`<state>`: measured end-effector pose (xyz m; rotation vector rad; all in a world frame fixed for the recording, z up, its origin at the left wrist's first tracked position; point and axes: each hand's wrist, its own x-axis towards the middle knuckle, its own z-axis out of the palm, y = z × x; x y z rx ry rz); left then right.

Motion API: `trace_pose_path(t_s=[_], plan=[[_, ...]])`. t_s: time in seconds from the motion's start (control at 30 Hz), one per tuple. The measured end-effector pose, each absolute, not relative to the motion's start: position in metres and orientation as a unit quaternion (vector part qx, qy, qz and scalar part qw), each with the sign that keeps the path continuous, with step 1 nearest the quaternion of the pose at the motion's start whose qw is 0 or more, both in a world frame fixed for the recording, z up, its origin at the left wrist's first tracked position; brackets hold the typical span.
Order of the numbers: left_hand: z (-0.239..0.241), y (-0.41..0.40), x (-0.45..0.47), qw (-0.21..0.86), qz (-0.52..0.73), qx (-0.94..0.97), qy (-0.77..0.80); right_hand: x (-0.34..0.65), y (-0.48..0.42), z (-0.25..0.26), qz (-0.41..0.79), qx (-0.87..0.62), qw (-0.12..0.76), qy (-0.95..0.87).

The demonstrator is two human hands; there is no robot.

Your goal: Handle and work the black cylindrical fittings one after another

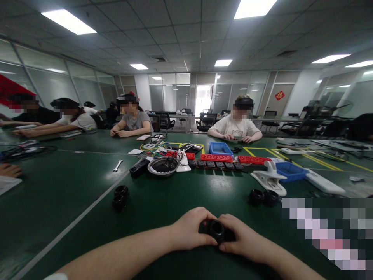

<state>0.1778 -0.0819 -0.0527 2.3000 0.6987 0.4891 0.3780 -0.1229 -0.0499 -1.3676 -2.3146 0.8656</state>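
Low in the middle of the head view, my left hand [192, 229] and my right hand [241, 237] close round a black part with a round opening [216, 228]. Its opening faces up towards me, and a small red mark shows on its left side. My fingers partly cover it, so its exact kind is unclear. Two similar black ring-shaped parts [120, 196] lie to the left on the green table [157, 206]. Another pair of black ring-shaped parts [264, 197] lies to the right.
Across the middle stand a metal bowl [163, 173], red and black socket strips [217, 165], a blue tray [220, 148] and a white clamp stand [271, 181]. A wrench [117, 166] lies left. Several people sit around the table; one person [236, 126] is opposite.
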Motion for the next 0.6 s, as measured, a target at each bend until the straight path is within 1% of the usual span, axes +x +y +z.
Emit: trace_pose_path(t_s=[0.07,0.13,0.2,0.33,0.4,0.47,0.6], plan=[[-0.052,-0.081,0.177,0.346,0.185,0.883,0.258,0.381,-0.122,-0.049,0.325,-0.483,0.153,-0.799],[-0.053,-0.082,0.177,0.351,0.185,0.881,0.256,0.38,-0.122,-0.05,0.314,-0.511,0.146,-0.787],[-0.055,-0.083,0.179,0.349,0.188,0.879,0.263,0.375,-0.123,-0.054,0.268,-0.548,0.133,-0.781],[-0.059,-0.085,0.182,0.32,0.201,0.871,0.312,0.362,-0.127,-0.06,0.137,-0.588,0.123,-0.788],[-0.06,-0.085,0.183,0.31,0.203,0.869,0.327,0.359,-0.128,-0.061,0.106,-0.59,0.127,-0.79],[-0.059,-0.084,0.182,0.311,0.201,0.872,0.321,0.361,-0.128,-0.06,0.124,-0.573,0.137,-0.798],[-0.055,-0.08,0.179,0.334,0.187,0.88,0.282,0.372,-0.125,-0.053,0.249,-0.508,0.16,-0.809]])
